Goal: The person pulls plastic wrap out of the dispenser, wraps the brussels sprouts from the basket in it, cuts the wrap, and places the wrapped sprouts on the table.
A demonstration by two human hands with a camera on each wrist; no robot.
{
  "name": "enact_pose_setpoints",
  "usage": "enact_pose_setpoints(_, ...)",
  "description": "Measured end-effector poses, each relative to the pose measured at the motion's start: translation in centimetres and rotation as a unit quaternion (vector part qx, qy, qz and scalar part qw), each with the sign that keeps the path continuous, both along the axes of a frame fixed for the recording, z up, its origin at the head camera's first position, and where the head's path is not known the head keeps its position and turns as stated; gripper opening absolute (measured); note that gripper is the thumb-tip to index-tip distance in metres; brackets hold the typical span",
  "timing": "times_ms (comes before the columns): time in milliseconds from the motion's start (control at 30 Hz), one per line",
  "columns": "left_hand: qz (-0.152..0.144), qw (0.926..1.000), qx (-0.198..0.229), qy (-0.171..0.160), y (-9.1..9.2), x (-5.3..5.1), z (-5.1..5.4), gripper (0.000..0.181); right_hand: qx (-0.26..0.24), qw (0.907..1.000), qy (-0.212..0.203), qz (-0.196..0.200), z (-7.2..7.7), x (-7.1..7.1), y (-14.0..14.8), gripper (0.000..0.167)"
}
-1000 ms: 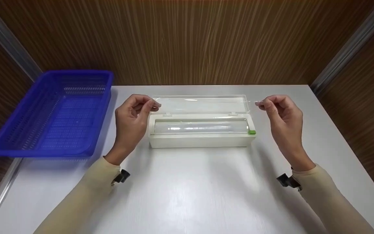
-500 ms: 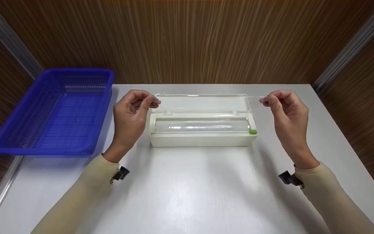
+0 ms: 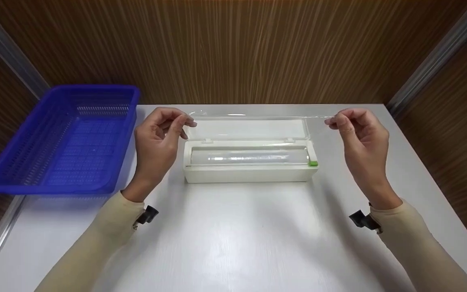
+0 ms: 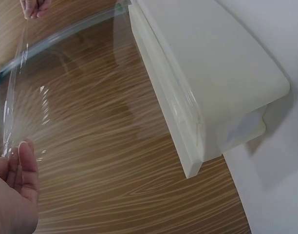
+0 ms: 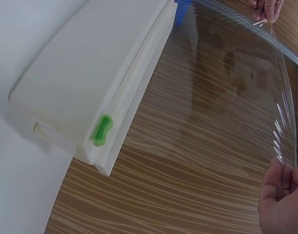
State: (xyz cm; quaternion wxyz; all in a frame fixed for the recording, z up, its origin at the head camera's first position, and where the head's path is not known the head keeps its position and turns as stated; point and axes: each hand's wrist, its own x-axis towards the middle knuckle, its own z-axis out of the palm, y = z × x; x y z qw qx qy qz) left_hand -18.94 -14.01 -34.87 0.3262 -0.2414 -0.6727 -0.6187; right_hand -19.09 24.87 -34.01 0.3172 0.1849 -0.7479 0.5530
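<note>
Between my two hands a clear sheet of plastic wrap (image 5: 212,97) is stretched, running up from a white wrap dispenser box (image 3: 249,174). My left hand (image 3: 156,142) pinches one corner of the sheet between thumb and fingers, above the box's left end. At the other corner, my right hand (image 3: 365,142) pinches the film, up and to the right of the box. The box's lid (image 3: 245,129) is tipped back, and the wrap roll (image 3: 253,157) lies inside. A green slider (image 5: 102,130) sits at the box's right end.
A blue plastic basket (image 3: 87,188) stands at the left on the white table (image 3: 233,235). Wood-grain panels (image 3: 233,52) close off the back and both sides.
Both hands have risen a little and moved slightly farther apart, the wrap's top edge rising with them and stretching tauter. The box stays in place.
</note>
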Motion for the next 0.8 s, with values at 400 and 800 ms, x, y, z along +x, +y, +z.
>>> enact_pose_setpoints(400,0.018,0.9998,0.009,-0.003,0.1,0.6,1.1,0.005,-0.007,0.9999,0.011,-0.009,0.8,0.1,-0.2,0.012)
enact_pose_setpoints(800,0.013,0.9997,0.016,0.012,0.4,0.6,1.9,0.005,-0.025,0.9991,0.033,0.006,1.6,0.0,-0.1,0.012)
